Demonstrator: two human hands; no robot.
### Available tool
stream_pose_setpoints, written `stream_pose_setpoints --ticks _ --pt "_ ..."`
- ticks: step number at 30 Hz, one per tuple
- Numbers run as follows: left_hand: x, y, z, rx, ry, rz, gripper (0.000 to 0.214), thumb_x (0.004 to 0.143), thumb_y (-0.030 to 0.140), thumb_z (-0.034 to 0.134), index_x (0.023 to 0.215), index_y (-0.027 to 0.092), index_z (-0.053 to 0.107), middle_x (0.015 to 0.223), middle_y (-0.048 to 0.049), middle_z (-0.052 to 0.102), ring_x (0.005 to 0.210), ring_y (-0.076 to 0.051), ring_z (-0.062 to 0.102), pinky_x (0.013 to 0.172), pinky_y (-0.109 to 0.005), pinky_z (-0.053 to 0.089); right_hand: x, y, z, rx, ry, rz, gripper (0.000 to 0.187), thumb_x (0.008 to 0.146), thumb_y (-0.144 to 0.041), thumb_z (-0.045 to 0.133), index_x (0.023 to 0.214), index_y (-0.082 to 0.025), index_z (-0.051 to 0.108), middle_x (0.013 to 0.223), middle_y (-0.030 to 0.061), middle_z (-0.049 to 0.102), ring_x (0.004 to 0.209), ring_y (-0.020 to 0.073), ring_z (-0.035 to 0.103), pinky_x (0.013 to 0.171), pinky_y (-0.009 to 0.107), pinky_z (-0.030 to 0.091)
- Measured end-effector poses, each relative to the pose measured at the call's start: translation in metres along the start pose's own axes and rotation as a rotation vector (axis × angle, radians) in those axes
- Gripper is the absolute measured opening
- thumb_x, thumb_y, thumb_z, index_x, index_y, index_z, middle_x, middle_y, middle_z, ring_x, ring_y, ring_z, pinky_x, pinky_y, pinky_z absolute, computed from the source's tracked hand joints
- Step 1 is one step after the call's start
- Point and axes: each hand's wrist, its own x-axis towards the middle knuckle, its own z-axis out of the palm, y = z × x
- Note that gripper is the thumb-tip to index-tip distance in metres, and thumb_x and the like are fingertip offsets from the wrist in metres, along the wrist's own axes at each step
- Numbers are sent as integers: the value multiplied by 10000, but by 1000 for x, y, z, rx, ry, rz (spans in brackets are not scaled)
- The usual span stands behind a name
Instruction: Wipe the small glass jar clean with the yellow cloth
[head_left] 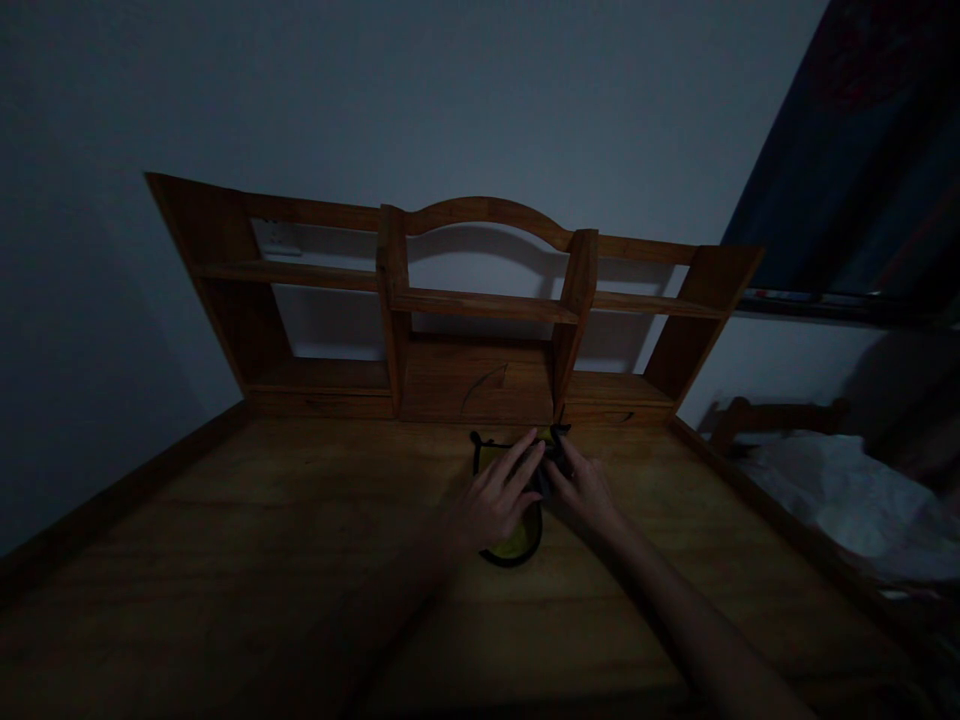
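Where the cloth (516,547) lies: on the desk (322,570), near the shelf, yellow with black edging; its rounded end faces the person, and the hands hide much of its middle.
Far end: yellow and black show again past the fingertips, perhaps a folded or lifted part; too dim to be sure.
Left hand (495,498): laid over the cloth from the left, fingers bent towards the other hand, probably to steady it against the wood; whether it grips or only presses, I cannot tell.
Right hand (592,492): at the right side, thumb and fingers curled in around a dark part, a pose that suits small work; whether the pinch is closed, I cannot tell.
Shelf (480,303): along the desk's back, by the wall (450,100), which leaves the front for working.
Right of the desk: a chair (780,415) and a crumpled white sheet (832,490), both well apart from the hands.
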Motion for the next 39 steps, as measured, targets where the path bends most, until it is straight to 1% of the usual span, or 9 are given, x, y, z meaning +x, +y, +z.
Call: stream_pose_setpoints --ticks 4,8,13,18,26,29,32,35,39 --pt "-2 -2 4 -44 0 -53 586 974 318 397 1498 171 177 1554 -118 240 1421 -232 274 1133 -395 359 1 -2 0 78 -5 42 370 929 -322 465 1251 -159 546 867 103 715 699 195 668 627 257 478" --pt "-3 -2 5 -89 12 -72 557 974 311 394 1483 164 220 1544 -123 265 1421 -226 275 1133 -405 362 2 -5 -2 90 -17 8 327 932 -303 463 1202 -162 579 911 108 714 753 205 678 664 265 487" --pt "-3 -2 5 -134 27 -86 531 973 299 395 1467 167 252 1535 -130 285 1412 -224 297 1125 -412 379 2 -8 -5 63 -22 -22 343 928 -294 450 1226 -170 565 956 115 712 818 226 686 719 289 506" --pt "-3 -2 7 -143 44 -94 531 974 312 394 1465 171 254 1531 -138 290 1406 -236 310 1115 -429 388 2 -6 -4 21 -30 -34 363 907 -253 421 1229 -171 568 921 124 716 778 235 690 667 288 514" --pt "-2 0 2 -147 56 -84 517 978 295 380 1467 185 251 1518 -134 318 1397 -240 327 1113 -435 392 -1 6 4 -63 -27 -62 397 864 -242 452 1237 -171 567 894 127 714 769 244 681 661 292 506" --pt "-2 -1 3 -130 31 -92 525 977 294 385 1472 191 243 1519 -126 318 1394 -234 334 1115 -428 391 -1 4 3 -50 -17 -30 408 888 -269 432 1264 -160 547 919 132 716 773 240 680 664 291 498" --pt "-2 -2 3 -83 1 -69 538 975 293 392 1477 185 232 1527 -129 300 1392 -239 337 1108 -427 398 0 -1 1 -30 -22 15 426 916 -306 404 1297 -151 517 878 109 718 688 213 669 604 268 480" --pt "-3 -2 3 -38 -7 -35 538 975 280 389 1479 178 229 1529 -141 291 1387 -251 345 1097 -437 407 1 -5 0 -2 -37 54 431 910 -321 432 1298 -151 515 803 72 707 615 180 640 541 234 445" --pt "-4 -4 4 -18 -9 -2 552 970 263 399 1483 168 218 1531 -142 289 1396 -257 327 1099 -439 403 1 -4 1 28 -11 59 449 887 -333 479 1293 -146 525 772 62 698 605 168 620 550 233 443"
